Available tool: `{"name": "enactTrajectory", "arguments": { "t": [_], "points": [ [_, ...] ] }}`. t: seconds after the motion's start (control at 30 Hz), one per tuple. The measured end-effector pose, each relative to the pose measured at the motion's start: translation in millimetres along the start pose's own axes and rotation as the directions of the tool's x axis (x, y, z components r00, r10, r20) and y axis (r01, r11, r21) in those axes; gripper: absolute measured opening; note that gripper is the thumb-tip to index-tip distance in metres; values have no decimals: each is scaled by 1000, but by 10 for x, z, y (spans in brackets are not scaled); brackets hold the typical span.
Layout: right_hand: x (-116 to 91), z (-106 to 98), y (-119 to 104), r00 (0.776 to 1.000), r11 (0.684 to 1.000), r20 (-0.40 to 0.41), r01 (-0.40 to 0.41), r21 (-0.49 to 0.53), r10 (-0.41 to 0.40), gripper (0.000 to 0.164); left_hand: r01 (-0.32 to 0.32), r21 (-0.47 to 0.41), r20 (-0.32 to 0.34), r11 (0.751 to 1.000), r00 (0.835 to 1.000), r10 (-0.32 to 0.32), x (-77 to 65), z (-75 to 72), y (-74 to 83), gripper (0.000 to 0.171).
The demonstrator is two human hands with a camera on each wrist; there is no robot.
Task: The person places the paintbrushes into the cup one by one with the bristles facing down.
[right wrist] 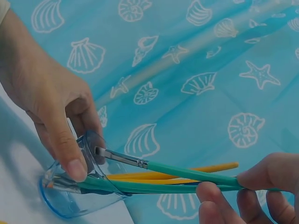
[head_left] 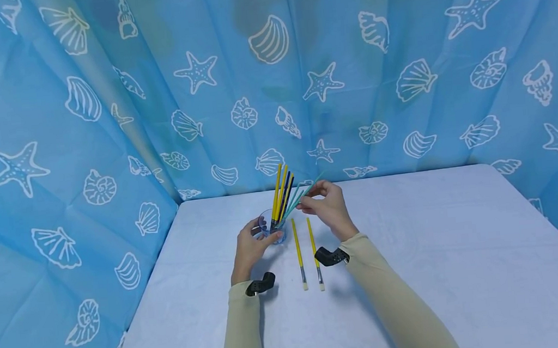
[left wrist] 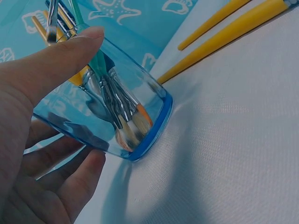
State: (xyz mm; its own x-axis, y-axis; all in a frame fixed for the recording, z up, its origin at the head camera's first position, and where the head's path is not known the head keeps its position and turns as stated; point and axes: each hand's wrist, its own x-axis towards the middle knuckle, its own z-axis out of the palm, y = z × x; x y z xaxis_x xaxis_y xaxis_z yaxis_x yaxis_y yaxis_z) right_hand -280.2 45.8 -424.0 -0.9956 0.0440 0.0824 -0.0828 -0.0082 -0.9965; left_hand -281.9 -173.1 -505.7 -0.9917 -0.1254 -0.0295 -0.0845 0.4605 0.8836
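Note:
My left hand (head_left: pixel 248 253) grips a clear blue plastic cup (left wrist: pixel 156 123), which tilts over the table, thumb across its mouth. Inside it stand several paintbrushes, bristles down, with yellow handles (head_left: pixel 278 196), dark blue handles and a green one. At the right, my right hand (head_left: pixel 329 205) pinches a green paintbrush (right wrist: pixel 187 172) by its handle. That brush's bristle end (right wrist: pixel 100 151) points into the cup's mouth, close to the left fingers. Another green handle runs from the cup toward my right fingertips; I cannot tell whether they hold it too.
Two yellow paintbrushes, one on the left (head_left: pixel 298 249) and one on the right (head_left: pixel 314 247), lie side by side on the white tablecloth (head_left: pixel 411 229), bristles toward me. A blue curtain (head_left: pixel 352 108) with white seashells and starfish stands behind and left of the table.

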Motion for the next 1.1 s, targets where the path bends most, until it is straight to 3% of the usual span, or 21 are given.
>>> {"name": "enactTrajectory", "arguments": {
  "t": [0.3,1.1],
  "points": [
    [59,117,-29,1000,999,-22,-20,-47,19,28,16,6,-2,1000,1000,-16,2,3,4,88],
    [48,318,84,998,979,5,63,-194,-63,26,26,-3,2,1000,1000,-26,-3,-13,20,86]
  ]
}}
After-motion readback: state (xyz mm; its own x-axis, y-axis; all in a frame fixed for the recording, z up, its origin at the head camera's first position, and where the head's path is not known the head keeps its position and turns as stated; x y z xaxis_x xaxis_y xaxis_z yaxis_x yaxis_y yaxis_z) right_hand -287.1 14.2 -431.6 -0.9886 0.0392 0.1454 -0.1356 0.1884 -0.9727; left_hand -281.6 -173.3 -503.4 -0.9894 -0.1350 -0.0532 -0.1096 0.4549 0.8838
